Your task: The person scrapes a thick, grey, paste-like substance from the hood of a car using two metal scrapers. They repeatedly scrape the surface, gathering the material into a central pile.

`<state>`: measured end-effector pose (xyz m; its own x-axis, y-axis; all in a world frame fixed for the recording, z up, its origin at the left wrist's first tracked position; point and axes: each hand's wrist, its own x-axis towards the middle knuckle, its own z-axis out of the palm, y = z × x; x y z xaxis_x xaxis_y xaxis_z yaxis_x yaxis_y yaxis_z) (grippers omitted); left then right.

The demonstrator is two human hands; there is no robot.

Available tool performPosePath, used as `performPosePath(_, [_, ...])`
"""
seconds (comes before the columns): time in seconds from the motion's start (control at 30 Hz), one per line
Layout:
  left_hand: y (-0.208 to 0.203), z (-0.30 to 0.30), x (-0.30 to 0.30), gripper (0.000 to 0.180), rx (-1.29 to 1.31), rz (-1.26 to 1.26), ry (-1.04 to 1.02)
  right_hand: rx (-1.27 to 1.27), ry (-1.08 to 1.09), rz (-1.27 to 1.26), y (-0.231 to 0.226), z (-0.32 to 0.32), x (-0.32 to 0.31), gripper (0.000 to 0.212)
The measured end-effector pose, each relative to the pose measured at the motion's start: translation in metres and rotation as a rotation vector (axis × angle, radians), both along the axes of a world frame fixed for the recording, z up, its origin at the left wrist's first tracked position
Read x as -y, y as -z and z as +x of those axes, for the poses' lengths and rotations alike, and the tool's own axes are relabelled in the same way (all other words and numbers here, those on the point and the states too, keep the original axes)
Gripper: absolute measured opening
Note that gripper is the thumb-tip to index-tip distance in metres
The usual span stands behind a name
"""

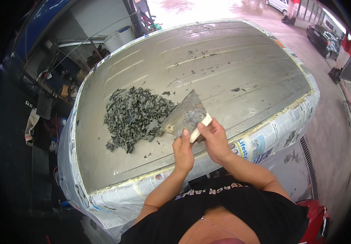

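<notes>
A wide scraper (186, 113) with a flat, dirty grey blade and a pale handle is held over the near part of a vehicle's roof (134, 67), its blade tilted away from me. My right hand (216, 140) is closed around the right end of the handle, thumb on top. At the handle's left end my left hand (182, 152) grips with thumb up; its other fingers are mostly hidden beneath. Left of the blade lies a heap of dark grey, curled flakes (136, 116), and the blade's left corner overlaps the heap's edge in view.
Newspaper sheets (260, 136) taped with yellowish tape border the roof. Small loose flakes (236, 89) dot the bare metal. Shelving and clutter (65, 89) stand at the left, with a white bin (118, 40) behind. A dark car (323, 38) is parked at the far right.
</notes>
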<state>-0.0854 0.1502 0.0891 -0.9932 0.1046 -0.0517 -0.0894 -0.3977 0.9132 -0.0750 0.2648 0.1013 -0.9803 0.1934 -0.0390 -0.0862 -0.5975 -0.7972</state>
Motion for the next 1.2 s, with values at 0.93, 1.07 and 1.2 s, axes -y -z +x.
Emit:
performPosePath(0.93, [-0.007, -0.032, 0.131, 0.027, -0.12, -0.265, -0.341, -0.3, -0.183, 1.556, -0.083, -0.152, 0.025, 0.029])
performPosePath(1.07, [-0.019, -0.026, 0.147, 0.032, -0.059, -0.331, -0.461, -0.244, -0.052, 1.394, -0.075, -0.155, 0.021, 0.028])
performPosePath(1.2, [-0.038, -0.025, 0.153, 0.036, -0.108, -0.372, -0.346, -0.305, -0.003, 1.293, -0.072, -0.155, 0.023, 0.026])
